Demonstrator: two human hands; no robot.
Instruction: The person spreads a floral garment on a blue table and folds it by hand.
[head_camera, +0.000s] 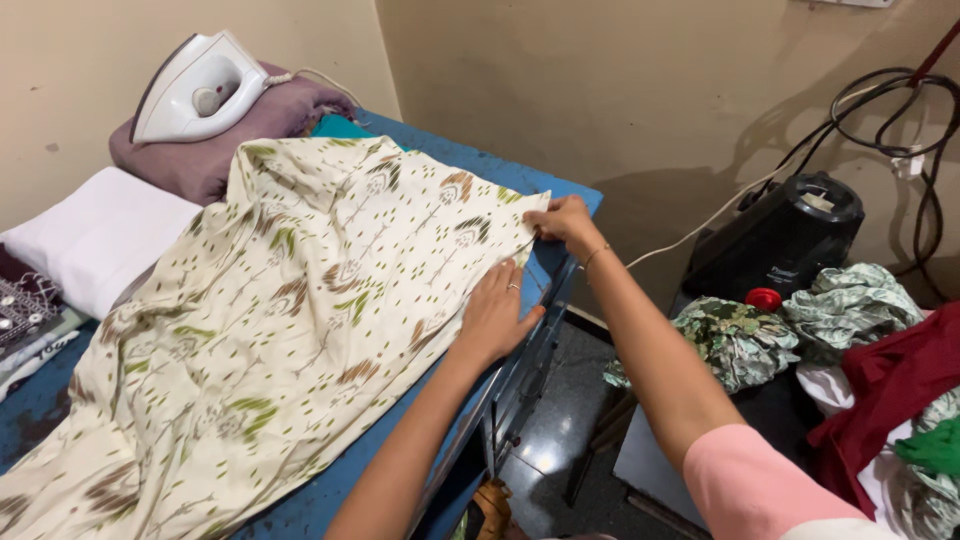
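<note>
Blue-topped ironing table (560, 185) against a beige wall. Cream printed cotton garment with green and brown leaf motifs (290, 310) is lying spread across most of it. Left hand (495, 315) is pressing flat on the garment's near edge, palm down, fingers open, gripping nothing. Right hand (565, 222) is pinching the garment's corner at the table's far end. White electric iron (195, 85) is resting on folded mauve cloth (215, 150), well apart. Black mixer base (785, 240) and crumpled clothes pile (860, 350) are sitting off to the right.
</note>
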